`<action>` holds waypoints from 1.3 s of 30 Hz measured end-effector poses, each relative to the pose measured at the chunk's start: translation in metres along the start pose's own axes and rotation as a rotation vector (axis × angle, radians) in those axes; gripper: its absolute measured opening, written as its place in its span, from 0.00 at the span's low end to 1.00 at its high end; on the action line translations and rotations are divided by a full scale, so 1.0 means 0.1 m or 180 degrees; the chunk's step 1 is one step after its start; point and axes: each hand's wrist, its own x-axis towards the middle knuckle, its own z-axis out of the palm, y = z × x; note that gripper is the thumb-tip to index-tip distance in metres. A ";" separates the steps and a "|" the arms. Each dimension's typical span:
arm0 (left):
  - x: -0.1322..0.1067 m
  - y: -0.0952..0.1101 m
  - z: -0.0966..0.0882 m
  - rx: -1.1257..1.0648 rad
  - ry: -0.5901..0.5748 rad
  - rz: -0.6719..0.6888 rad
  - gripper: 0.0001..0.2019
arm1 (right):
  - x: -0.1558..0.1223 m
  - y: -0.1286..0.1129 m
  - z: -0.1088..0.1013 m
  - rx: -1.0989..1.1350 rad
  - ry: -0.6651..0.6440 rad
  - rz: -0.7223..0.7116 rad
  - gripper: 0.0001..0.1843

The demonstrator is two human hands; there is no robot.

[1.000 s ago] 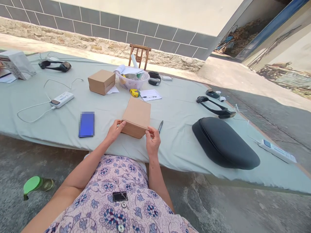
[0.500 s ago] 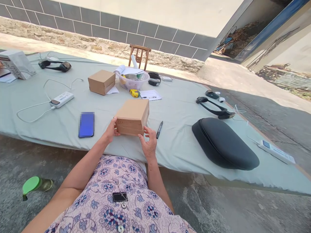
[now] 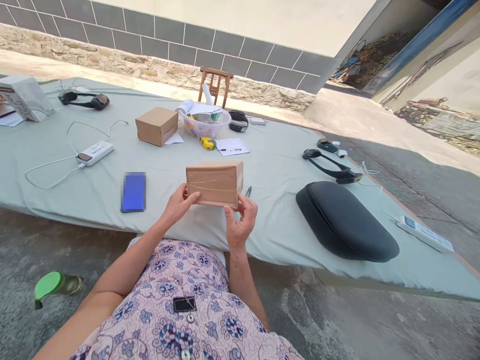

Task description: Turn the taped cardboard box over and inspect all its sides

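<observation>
Clearly, head view: I see the cardboard box (image 3: 214,183) lifted off the green cloth (image 3: 75,195) and tipped so that one taped face looks back at the camera. My left hand (image 3: 176,204) has its fingers curled on the box's lower left corner; my right hand (image 3: 240,220) pinches the lower right corner from beneath, fingers closed on the cardboard. Both grips sit low and at the edges (nothing supports the top), so I judge the main risk to be the box rolling forward out of the fingertips and dropping onto the cloth. A pen (image 3: 248,191) lies just behind the right hand, partly hidden by the box; a falling box could knock it toward the table edge. The blue phone (image 3: 133,191) lies near the left hand, within reach of a sideways slip. A second box (image 3: 156,125), a clear bowl (image 3: 204,123), a tape measure (image 3: 207,143) and a black case (image 3: 347,220) stand well apart.
</observation>
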 end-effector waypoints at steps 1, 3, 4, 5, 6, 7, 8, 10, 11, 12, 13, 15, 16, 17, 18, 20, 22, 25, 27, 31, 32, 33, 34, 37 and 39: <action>-0.04 0.04 0.03 0.0209 0.0102 0.0162 0.24 | 0.00 -0.02 -0.01 0.0035 0.0071 0.0099 0.22; -0.13 0.12 0.09 0.0526 0.0373 0.0396 0.23 | -0.01 -0.05 -0.01 0.0110 0.0167 0.0262 0.22; -0.16 0.15 0.12 0.0645 0.0508 0.0498 0.25 | -0.01 -0.06 0.00 0.0129 0.0188 0.0312 0.22; -0.19 0.17 0.15 0.0755 0.0637 0.0609 0.28 | -0.02 -0.07 0.01 0.0122 0.0191 0.0349 0.23; -0.22 0.18 0.17 0.0859 0.0741 0.0729 0.31 | -0.03 -0.08 0.02 0.0096 0.0189 0.0385 0.24; -0.23 0.19 0.19 0.0954 0.0825 0.0847 0.34 | -0.05 -0.08 0.04 0.0056 0.0190 0.0428 0.26; -0.24 0.18 0.21 0.1041 0.0896 0.0946 0.36 | -0.06 -0.09 0.05 0.0010 0.0181 0.0492 0.28; -0.24 0.16 0.24 0.1195 0.1011 0.1058 0.38 | -0.08 -0.08 0.08 -0.0062 0.0120 0.0688 0.31; -0.24 0.15 0.24 0.1255 0.1048 0.1076 0.38 | -0.08 -0.08 0.09 -0.0079 0.0073 0.0802 0.31; -0.24 0.14 0.24 0.1294 0.1071 0.1077 0.38 | -0.09 -0.08 0.10 -0.0087 0.0031 0.0903 0.31; -0.24 0.13 0.24 0.1304 0.1079 0.1069 0.38 | -0.09 -0.08 0.10 -0.0075 0.0000 0.0971 0.30; -0.23 0.13 0.21 0.1225 0.1085 0.1055 0.37 | -0.08 -0.10 0.08 0.0041 0.0005 0.0963 0.28; -0.22 0.14 0.20 0.1136 0.1081 0.1052 0.37 | -0.07 -0.11 0.06 0.0127 0.0017 0.0885 0.26; -0.21 0.14 0.17 0.1016 0.1057 0.1037 0.37 | -0.06 -0.13 0.04 0.0210 0.0020 0.0764 0.24; -0.20 0.14 0.14 0.0865 0.1005 0.0994 0.37 | -0.04 -0.14 0.02 0.0276 0.0019 0.0616 0.22; -0.17 0.15 0.08 0.0511 0.0842 0.0852 0.38 | -0.02 -0.17 -0.02 0.0333 -0.0003 0.0308 0.18; -0.15 0.13 0.03 0.0160 0.0699 0.0749 0.37 | 0.01 -0.17 -0.05 0.0308 -0.0045 0.0074 0.17; -0.11 0.10 -0.03 -0.0190 0.0665 0.0796 0.33 | 0.03 -0.13 -0.05 0.0268 -0.0133 -0.0066 0.18; -0.09 0.07 -0.04 -0.0320 0.0673 0.0867 0.31 | 0.03 -0.09 -0.03 0.0326 -0.0151 -0.0103 0.18; -0.06 0.03 -0.05 -0.0553 0.0689 0.1049 0.27 | 0.03 -0.03 0.00 0.0415 -0.0140 -0.0176 0.18; -0.06 0.03 -0.06 -0.0611 0.0691 0.1087 0.27 | 0.03 -0.02 0.01 0.0402 -0.0149 -0.0196 0.18; -0.05 0.02 -0.06 -0.0662 0.0701 0.1118 0.26 | 0.03 -0.01 0.02 0.0383 -0.0156 -0.0219 0.17; -0.04 0.01 -0.07 -0.0708 0.0721 0.1140 0.25 | 0.03 0.01 0.03 0.0359 -0.0167 -0.0241 0.17; -0.01 -0.04 -0.10 -0.0905 0.0827 0.1124 0.24 | 0.01 0.08 0.05 0.0188 -0.0186 -0.0260 0.16; 0.02 -0.08 -0.13 -0.1173 0.0858 0.0951 0.24 | 0.00 0.16 0.06 -0.0007 -0.0161 -0.0157 0.17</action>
